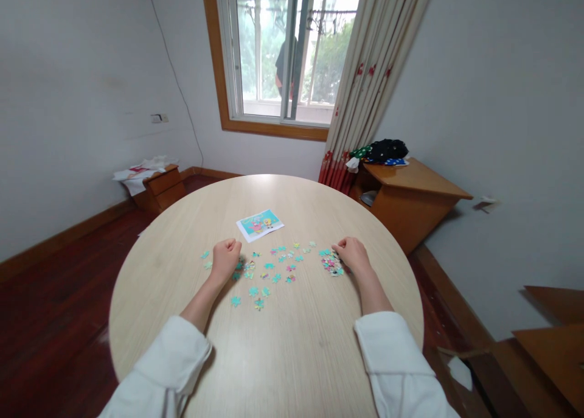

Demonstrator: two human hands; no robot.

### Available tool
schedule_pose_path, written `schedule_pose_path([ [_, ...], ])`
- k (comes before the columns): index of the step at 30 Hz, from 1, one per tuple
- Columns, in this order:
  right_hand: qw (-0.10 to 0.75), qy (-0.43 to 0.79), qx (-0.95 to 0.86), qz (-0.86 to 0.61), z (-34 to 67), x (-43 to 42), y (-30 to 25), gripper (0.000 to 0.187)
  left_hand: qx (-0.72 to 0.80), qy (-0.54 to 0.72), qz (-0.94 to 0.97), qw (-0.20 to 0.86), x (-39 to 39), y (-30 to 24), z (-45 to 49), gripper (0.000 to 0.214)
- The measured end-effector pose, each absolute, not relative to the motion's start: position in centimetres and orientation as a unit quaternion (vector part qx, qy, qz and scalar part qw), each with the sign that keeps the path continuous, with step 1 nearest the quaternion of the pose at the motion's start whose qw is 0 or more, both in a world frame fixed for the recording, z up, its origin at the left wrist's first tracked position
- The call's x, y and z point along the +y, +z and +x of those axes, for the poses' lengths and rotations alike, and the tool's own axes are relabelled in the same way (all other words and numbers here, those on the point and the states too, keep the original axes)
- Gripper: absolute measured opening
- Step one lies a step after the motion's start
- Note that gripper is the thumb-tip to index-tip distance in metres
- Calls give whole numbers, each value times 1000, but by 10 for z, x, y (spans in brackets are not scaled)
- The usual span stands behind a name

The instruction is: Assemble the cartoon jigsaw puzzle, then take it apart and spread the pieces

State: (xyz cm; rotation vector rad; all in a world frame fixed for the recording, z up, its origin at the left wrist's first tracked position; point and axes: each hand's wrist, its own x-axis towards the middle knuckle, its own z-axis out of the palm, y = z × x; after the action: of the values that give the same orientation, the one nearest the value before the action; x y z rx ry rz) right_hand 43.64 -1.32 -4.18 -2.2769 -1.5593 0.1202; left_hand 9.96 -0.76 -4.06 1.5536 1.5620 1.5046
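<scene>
My left hand [227,261] rests on the table as a closed fist, at the left side of loose jigsaw puzzle pieces [276,278]. Whatever may be inside that fist is hidden. At the right, my right hand [353,255] is closed with its fingertips pinched, beside a dense heap of puzzle pieces [331,263]. Its fingertips are next to the heap's upper edge; I cannot make out what is between them. The pieces are mostly turquoise, some pink, yellow and pale. Beyond them lies a picture card [260,224] with cartoon figures on turquoise.
The round wooden table [292,357] fills the middle. A brown cabinet [410,193] with clothes [385,152] on it stands behind to the right, near a curtain [365,77]. At the left is a small cabinet [165,188]. Beyond the window [292,53] is a dark, partly hidden shape.
</scene>
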Motion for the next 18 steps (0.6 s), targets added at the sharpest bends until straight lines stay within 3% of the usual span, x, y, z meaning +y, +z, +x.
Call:
schedule_pose_path([
  [10,152,90,-536,-825,429,-15,-34,22,565,546,576,224,-6,-42,98,30],
  [18,163,27,-552,-817,426,-15,-39,30,567,550,571,223,-7,-40,97,29],
])
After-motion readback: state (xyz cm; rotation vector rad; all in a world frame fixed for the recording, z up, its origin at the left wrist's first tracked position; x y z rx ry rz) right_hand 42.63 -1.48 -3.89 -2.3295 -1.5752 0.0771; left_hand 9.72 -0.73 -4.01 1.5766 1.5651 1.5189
